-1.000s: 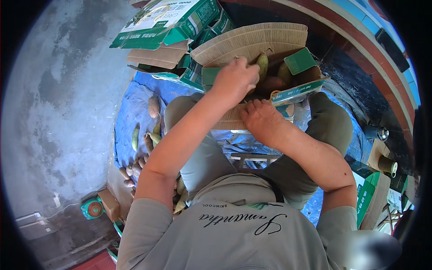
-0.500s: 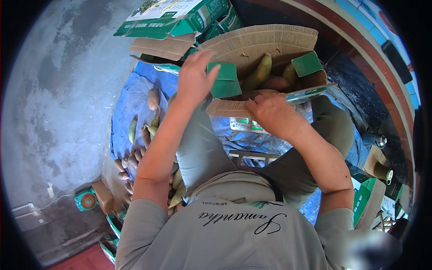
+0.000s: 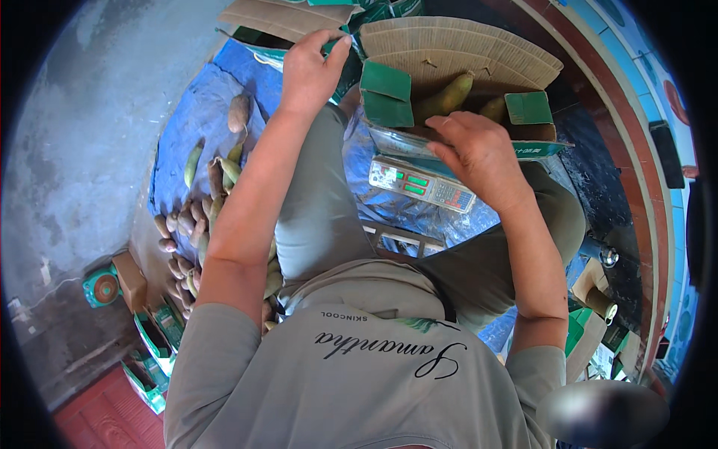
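Observation:
A cardboard carton (image 3: 458, 37) with green side flaps stands with its top open. Inside lie long green root vegetables (image 3: 452, 96), partly hidden by the flaps and my hand. My right hand (image 3: 479, 157) hovers over the carton's near edge, fingers stretched out and the thumb apart, holding nothing that I can see. To the left, my left hand (image 3: 310, 75) is raised beside the flap of another carton (image 3: 288, 16), its thumb and fingers apart and nothing visible between them. A white digital scale (image 3: 422, 184) with lit green displays shows just below the first carton's near side.
Many brown and green root vegetables (image 3: 196, 217) lie on a blue tarp (image 3: 179, 127) at left. Green-white cartons (image 3: 153, 337) and a green round device (image 3: 101, 288) stand lower left. At right are a metal flask (image 3: 600, 251) and more cartons (image 3: 587, 337). A wall borders the left.
My right hand has lifted off the carton's near flap, which no longer sticks out toward me, so more of the scale shows. The whole view has shifted; my left hand stays raised.

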Available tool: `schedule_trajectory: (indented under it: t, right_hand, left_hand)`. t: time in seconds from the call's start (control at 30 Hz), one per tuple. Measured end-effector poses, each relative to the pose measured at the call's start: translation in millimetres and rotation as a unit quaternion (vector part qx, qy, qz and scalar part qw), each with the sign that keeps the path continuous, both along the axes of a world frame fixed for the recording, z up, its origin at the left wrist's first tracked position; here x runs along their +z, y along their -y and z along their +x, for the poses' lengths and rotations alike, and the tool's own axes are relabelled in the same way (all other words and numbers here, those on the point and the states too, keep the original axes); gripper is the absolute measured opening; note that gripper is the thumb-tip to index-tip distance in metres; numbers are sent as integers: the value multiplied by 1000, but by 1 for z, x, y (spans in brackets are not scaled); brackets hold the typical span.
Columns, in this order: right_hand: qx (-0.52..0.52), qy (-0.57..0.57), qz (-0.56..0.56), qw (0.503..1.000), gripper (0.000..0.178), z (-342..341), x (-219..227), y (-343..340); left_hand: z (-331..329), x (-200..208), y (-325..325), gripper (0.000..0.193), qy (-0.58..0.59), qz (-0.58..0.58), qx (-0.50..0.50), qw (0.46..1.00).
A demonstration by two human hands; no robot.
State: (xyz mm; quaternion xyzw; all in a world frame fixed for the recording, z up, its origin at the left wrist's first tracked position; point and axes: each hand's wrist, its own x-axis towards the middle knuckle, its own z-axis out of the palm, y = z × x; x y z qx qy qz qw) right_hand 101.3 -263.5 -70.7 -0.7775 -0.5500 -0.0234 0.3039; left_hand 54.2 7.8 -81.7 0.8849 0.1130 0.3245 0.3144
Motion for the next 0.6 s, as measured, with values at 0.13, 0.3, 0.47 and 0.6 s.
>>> schedule_trajectory:
  t: [0.13, 0.3, 0.47, 0.6]
  right_hand:
    - [-34, 9, 35, 999, 24, 3, 1, -2]
    - [-52, 12, 44, 998, 23, 6, 4, -2]
    - [-74, 8, 56, 996, 18, 7, 2, -2]
    - [-70, 12, 64, 995, 17, 8, 0, -3]
  left_hand:
    - [1, -6, -1, 25, 4, -16, -2, 1000]
    - [6, -9, 0, 27, 29, 42, -8, 999]
    - [5, -1, 6, 23, -9, 17, 1, 1000]
    - [5, 3, 9, 23, -8, -6, 2, 1000]
